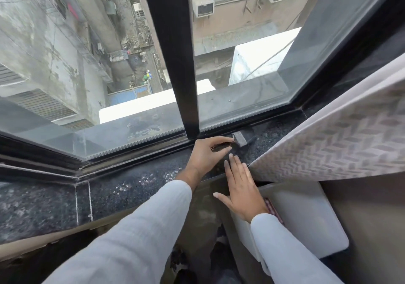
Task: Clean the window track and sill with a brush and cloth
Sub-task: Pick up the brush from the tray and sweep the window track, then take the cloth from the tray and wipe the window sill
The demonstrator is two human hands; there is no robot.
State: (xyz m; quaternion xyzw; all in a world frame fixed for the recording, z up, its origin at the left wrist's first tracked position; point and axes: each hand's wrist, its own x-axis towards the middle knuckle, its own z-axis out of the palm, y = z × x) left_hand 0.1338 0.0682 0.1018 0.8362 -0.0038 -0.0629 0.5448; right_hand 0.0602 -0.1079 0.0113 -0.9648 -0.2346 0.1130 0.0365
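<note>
On the sill point(135, 187), left hand point(206, 154) grips brush point(232, 142), bristles pointing right along track point(140, 152)

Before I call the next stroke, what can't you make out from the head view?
- Brush handle: mostly hidden inside the left hand.
- Bristle contact with the track: blurred.
- Cloth: none visible.
- Checked item: mostly hidden behind the right hand and sleeve.
- Sill at right: covered by the patterned curtain.

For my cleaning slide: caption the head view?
Left hand sweeps a brush along the window track; right hand rests flat on the granite sill.
</note>
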